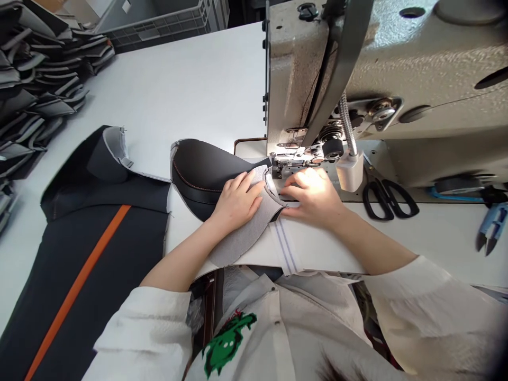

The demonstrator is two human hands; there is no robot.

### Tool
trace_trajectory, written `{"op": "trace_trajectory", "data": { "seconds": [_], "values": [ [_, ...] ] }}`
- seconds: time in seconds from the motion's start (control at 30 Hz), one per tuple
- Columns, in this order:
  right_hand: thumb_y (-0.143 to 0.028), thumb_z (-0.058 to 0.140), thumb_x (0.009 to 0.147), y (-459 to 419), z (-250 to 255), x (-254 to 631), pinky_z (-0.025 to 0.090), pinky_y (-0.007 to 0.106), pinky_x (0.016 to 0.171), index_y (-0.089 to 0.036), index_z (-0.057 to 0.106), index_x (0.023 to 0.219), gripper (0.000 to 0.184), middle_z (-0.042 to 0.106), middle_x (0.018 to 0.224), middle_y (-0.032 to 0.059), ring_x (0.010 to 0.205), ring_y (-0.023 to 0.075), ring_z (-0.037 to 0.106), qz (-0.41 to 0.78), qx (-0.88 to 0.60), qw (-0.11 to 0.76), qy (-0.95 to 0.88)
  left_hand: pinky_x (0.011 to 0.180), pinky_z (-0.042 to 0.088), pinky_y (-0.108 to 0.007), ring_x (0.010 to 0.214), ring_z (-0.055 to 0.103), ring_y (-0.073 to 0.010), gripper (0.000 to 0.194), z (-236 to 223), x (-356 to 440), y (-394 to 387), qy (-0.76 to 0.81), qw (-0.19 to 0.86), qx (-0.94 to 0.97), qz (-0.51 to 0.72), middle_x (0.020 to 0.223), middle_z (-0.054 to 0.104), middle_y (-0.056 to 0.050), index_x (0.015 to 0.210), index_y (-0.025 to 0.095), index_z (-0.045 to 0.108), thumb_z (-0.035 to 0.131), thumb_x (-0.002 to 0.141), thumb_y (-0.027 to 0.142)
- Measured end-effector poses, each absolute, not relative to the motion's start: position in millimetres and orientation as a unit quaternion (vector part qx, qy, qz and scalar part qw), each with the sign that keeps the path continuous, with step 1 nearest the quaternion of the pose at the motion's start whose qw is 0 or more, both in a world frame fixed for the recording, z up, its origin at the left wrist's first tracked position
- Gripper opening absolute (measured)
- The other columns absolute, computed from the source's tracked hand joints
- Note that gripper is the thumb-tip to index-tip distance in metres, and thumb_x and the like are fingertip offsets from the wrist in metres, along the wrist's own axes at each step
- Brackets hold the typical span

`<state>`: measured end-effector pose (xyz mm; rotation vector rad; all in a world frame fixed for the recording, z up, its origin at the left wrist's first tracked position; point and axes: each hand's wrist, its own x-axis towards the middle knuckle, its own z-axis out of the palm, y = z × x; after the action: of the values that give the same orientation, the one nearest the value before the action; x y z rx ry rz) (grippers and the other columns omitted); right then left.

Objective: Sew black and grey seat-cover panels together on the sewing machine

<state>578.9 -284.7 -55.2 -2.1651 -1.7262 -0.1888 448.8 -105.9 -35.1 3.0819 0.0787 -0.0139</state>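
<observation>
My left hand point(238, 203) lies flat on a grey mesh fabric panel point(246, 238), pressing it against a curved black leatherette piece point(202, 174) with orange topstitching. My right hand point(311, 197) rests palm down on the mesh edge, its fingertips just short of the sewing machine's presser foot point(291, 161). The fabric runs under the foot, and the needle is hidden from this angle. Beneath both wrists lies a white strip with blue lines point(286, 246).
An industrial sewing machine point(381, 69) fills the upper right. Black scissors point(389, 200) and blue-handled thread snips point(492, 227) lie on the white table point(198, 74). A long black panel with an orange stripe point(87, 254) lies left, beside stacked cut pieces point(39, 90) and a grey crate point(159, 26).
</observation>
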Motion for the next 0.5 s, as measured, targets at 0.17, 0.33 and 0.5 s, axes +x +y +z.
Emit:
{"op": "trace_trajectory", "data": {
  "seconds": [0.17,0.33,0.5],
  "values": [
    [-0.043,0.059,0.081,-284,-55,575,0.032,0.039,0.079,-0.016,0.063,0.118,0.046,0.061,0.110,0.0112,0.091,0.0259,0.048,-0.057,-0.762,0.170,-0.622,0.103,0.036,-0.045,0.133,0.037,-0.0306,0.042,-33,450,-105,0.018,0.032,0.999,-0.007,0.148,0.039,-0.013,0.134,0.021,0.051,0.038,0.096,0.032],
    [-0.040,0.059,0.079,-277,-58,568,0.032,0.040,0.080,-0.012,0.054,0.128,0.057,0.060,0.121,0.0144,0.098,0.0289,0.049,-0.038,-0.752,0.187,-0.632,0.103,0.036,-0.048,0.133,0.037,-0.0327,0.041,-37,449,-106,0.013,0.020,1.000,0.002,0.148,0.038,-0.016,0.132,0.018,0.052,0.038,0.096,0.032],
    [-0.036,0.056,0.081,-277,-59,566,0.033,0.041,0.081,-0.011,0.050,0.132,0.057,0.060,0.125,0.0123,0.100,0.0275,0.051,-0.036,-0.736,0.197,-0.647,0.103,0.036,-0.047,0.133,0.037,-0.0318,0.040,-38,450,-107,0.011,0.012,1.000,0.000,0.148,0.038,-0.015,0.129,0.018,0.053,0.036,0.096,0.032]
  ]
}}
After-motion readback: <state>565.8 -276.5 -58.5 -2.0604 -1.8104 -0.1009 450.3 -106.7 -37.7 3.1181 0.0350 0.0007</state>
